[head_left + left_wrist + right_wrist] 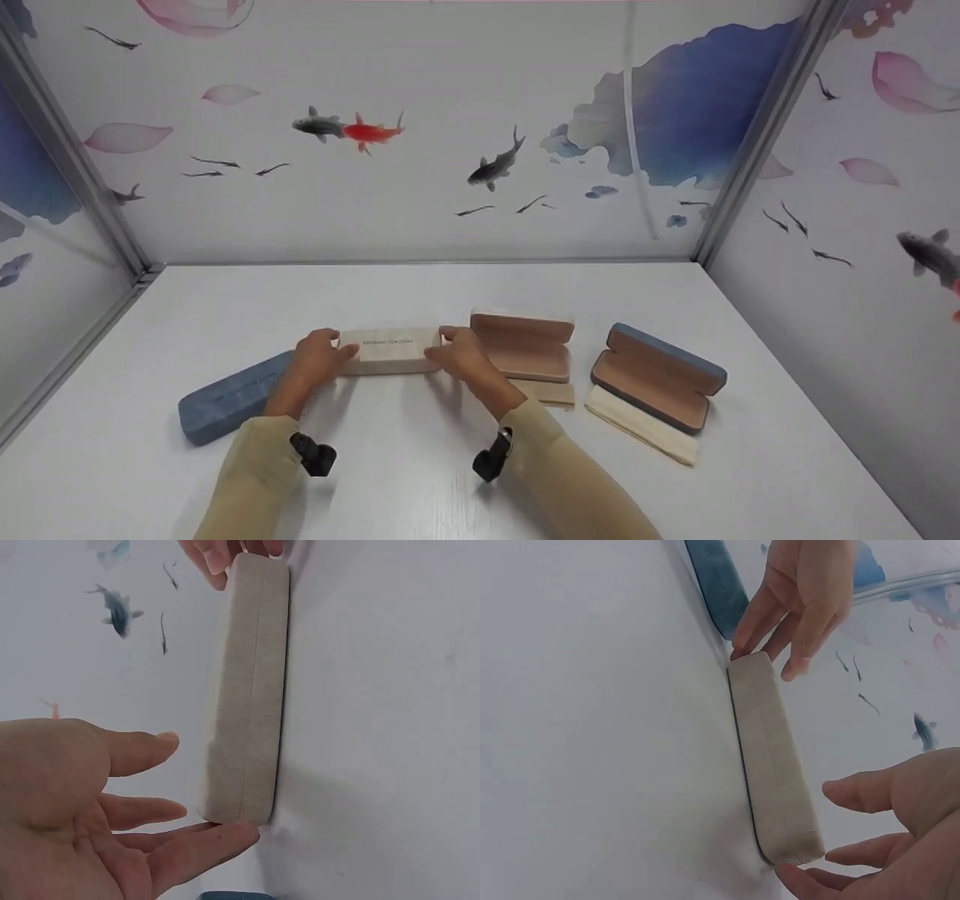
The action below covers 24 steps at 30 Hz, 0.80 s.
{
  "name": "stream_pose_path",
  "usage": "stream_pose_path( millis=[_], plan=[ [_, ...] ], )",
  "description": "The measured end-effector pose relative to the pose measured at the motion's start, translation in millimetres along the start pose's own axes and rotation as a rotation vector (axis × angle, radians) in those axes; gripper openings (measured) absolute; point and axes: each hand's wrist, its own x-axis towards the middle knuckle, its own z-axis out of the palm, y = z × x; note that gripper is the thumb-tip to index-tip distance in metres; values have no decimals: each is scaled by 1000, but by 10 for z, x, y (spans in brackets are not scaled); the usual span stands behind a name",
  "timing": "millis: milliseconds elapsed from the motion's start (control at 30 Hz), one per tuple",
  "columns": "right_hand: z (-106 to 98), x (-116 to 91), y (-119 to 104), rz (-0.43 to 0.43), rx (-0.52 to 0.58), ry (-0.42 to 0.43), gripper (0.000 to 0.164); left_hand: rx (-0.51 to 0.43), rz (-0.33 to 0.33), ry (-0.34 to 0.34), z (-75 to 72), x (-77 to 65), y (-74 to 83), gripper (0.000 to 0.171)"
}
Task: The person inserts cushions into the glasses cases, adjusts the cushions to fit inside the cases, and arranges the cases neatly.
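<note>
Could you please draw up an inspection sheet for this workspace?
Surface: white tabletop.
Job's things: closed cream case, lying between the hands.
Clutter: closed blue case at left; open cream case and open blue case at right, with a tan cloth and a pale yellow cloth in front of them respectively.
Hands: left hand touches the closed cream case's left end; right hand its right end.
Cables: nothing seen.
Surroundings: wall panels printed with fish and petals; metal post.

Closed pale case (394, 358) in downward head, close wrist views
</note>
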Motion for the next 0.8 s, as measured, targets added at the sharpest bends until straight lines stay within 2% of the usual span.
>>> stream_pose_path(
  millis=[100, 133, 267, 500, 800],
  plan=[
    [-118, -95, 1, -56, 23, -14, 46, -48, 0, 20, -81, -214, 205, 57],
    [-164, -126, -3, -76, 33, -23, 43, -71, -19, 14, -129, -293, 303, 56],
    [-354, -242, -28, -155, 77, -43, 36, -114, -18, 68, -215, -471, 537, 52],
    [-680, -432, -25, -192, 86, -1, 30, -294, 6, 42, -226, -635, 834, 50],
    [-1116, -618, 45, -274, 15, 56, 33, -377, 27, 64, -175, -733, 1167, 47]
  ],
)
